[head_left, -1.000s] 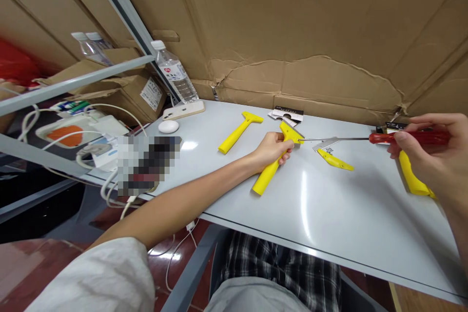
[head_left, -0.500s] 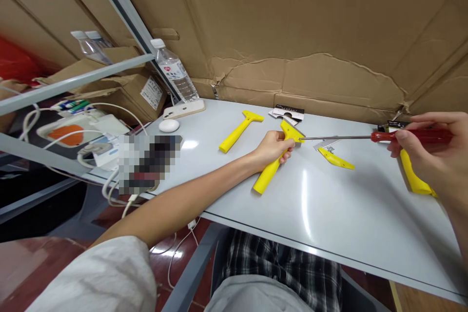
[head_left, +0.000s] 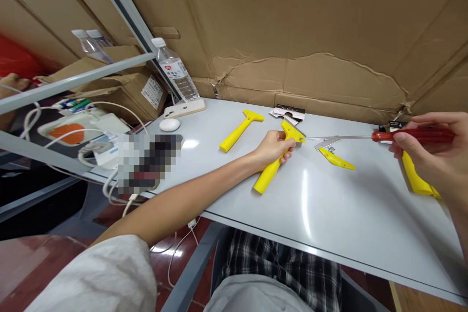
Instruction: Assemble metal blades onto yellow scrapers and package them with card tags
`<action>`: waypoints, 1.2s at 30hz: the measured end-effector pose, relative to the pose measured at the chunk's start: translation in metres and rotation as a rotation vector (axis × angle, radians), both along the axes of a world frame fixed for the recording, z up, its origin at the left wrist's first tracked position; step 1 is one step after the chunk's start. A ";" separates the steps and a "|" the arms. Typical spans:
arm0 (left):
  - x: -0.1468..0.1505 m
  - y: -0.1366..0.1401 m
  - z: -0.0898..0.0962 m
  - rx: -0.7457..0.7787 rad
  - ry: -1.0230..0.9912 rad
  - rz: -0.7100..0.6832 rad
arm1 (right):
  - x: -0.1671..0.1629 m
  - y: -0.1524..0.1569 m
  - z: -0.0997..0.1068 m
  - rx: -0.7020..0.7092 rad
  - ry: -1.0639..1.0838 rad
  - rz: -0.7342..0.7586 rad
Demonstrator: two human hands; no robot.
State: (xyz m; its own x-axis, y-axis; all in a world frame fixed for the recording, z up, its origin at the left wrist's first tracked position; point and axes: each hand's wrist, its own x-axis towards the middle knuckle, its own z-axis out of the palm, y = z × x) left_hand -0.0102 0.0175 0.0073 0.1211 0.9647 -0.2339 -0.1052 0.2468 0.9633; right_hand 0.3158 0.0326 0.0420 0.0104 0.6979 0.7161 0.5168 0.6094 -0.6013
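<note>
Gripping scraper [head_left: 275,163] mid-table, screwdriver [head_left: 380,136] alongside.

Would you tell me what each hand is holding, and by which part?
The left hand grips a yellow scraper around the upper handle, just below its head. The right hand holds a screwdriver by its red handle.

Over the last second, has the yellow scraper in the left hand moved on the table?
No. The yellow scraper in the left hand keeps its place beside the loose yellow cover piece; the screwdriver tip stays at its head.
</note>
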 end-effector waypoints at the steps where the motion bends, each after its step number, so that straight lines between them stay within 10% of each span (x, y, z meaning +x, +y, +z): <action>1: 0.000 0.000 0.000 0.001 -0.001 0.000 | 0.001 0.000 -0.001 0.001 -0.009 -0.037; 36: -0.002 0.001 0.000 -0.008 0.041 -0.008 | -0.004 -0.003 0.007 0.009 0.039 0.120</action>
